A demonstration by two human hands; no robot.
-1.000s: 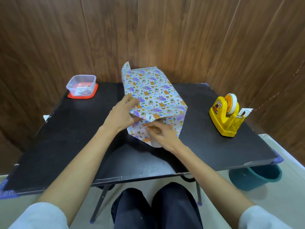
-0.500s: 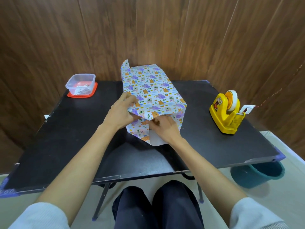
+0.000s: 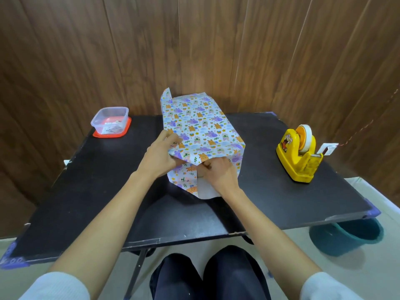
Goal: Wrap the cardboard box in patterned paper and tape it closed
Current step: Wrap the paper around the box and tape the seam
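The box, fully covered in patterned paper (image 3: 199, 128) with purple and orange animals, lies lengthwise in the middle of the black table (image 3: 104, 191). At its near end a loose flap hangs down and shows its white underside. My left hand (image 3: 161, 158) grips the paper at the near left corner of the box. My right hand (image 3: 218, 173) has its fingers curled into the fold at the near end, pressing the paper inward. The cardboard itself is hidden under the paper.
A yellow tape dispenser (image 3: 299, 154) with a roll of tape stands on the right of the table. A clear plastic container on a red lid (image 3: 110, 122) sits at the back left. A teal bucket (image 3: 346, 237) stands on the floor at the right. My knees are under the table's front edge.
My right hand has moved up from the lower flap into the fold at the box's near end. My left hand stays on the left corner.
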